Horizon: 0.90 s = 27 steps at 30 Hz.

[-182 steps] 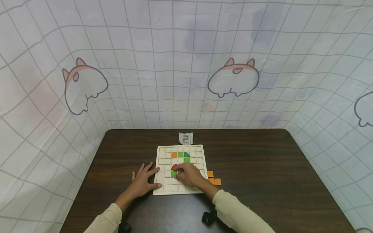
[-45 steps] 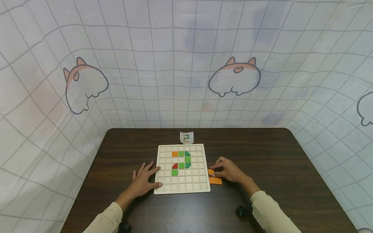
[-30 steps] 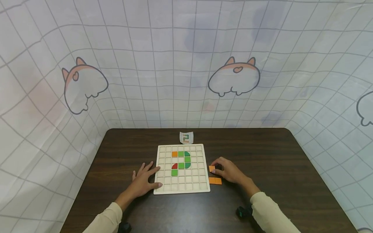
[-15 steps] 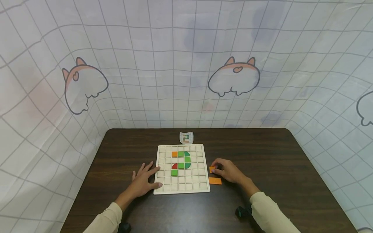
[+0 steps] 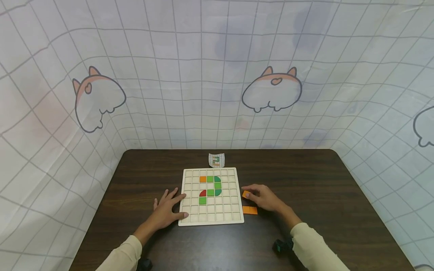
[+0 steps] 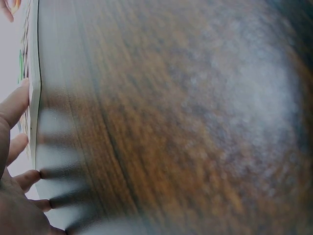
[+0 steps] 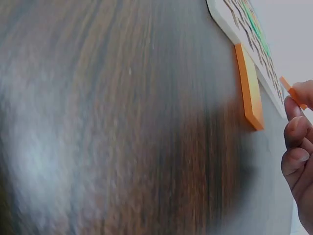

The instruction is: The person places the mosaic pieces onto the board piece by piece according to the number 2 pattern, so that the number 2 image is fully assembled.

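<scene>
My right hand (image 5: 266, 197) pinches an orange square tile (image 5: 246, 194) between thumb and fingers, just off the right edge of the cream grid board (image 5: 226, 219). In the right wrist view that tile (image 7: 290, 90) is raised off the table and tilted. My left hand (image 5: 166, 210) is spread, with thumb and index fingertip on the board's left edge. On the board are an orange square (image 5: 202, 179), several green squares (image 5: 217, 185), two dark green rounded tiles (image 5: 218, 192) and a red rounded tile (image 5: 202, 193).
Two orange tiles (image 5: 250, 210) lie side by side against the board's right edge. Behind the board stands a small pattern card (image 5: 216, 160). The dark wooden table (image 5: 298, 177) is backed by a white gridded cloth (image 5: 217, 75).
My right hand has gone from the board to the orange tiles at the right, taken one and lifted and tilted it. Another green and a dark green tile show on the board. My left hand stays put.
</scene>
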{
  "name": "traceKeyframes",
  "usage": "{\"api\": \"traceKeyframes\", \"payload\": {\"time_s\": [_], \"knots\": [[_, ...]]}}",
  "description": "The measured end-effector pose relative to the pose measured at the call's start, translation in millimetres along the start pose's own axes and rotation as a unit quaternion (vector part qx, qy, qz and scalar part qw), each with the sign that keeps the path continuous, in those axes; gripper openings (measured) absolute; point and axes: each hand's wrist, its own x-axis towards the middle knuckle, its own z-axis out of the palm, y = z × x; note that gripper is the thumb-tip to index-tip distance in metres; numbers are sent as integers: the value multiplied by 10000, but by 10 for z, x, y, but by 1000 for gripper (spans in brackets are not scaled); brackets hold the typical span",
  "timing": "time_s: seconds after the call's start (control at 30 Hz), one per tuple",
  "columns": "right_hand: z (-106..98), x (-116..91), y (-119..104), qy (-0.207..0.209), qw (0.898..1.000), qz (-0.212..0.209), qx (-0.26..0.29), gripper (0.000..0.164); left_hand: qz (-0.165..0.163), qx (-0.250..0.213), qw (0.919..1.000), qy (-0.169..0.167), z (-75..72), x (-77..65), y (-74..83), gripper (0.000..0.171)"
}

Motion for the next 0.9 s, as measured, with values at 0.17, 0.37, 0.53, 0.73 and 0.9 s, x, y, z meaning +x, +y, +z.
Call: {"api": "traceKeyframes", "payload": {"time_s": [0.17,0.37,0.53,0.73,0.9], "knots": [[42,27,-72,-159,9984,168,513,32,7,3,10000,-3,-7,-7,2,77],[143,63,-168,-287,9959,168,841,29,-6,-14,10000,0,-7,-8,-4,77],[256,91,-245,-318,9966,174,740,24,-39,4,10000,-14,3,0,-18,77],[375,129,-339,-375,9967,101,720,31,-59,-24,10000,-25,-4,3,-5,77],[466,167,-396,-417,9954,-17,860,32,-93,-81,9999,-40,-14,2,12,77]]}}
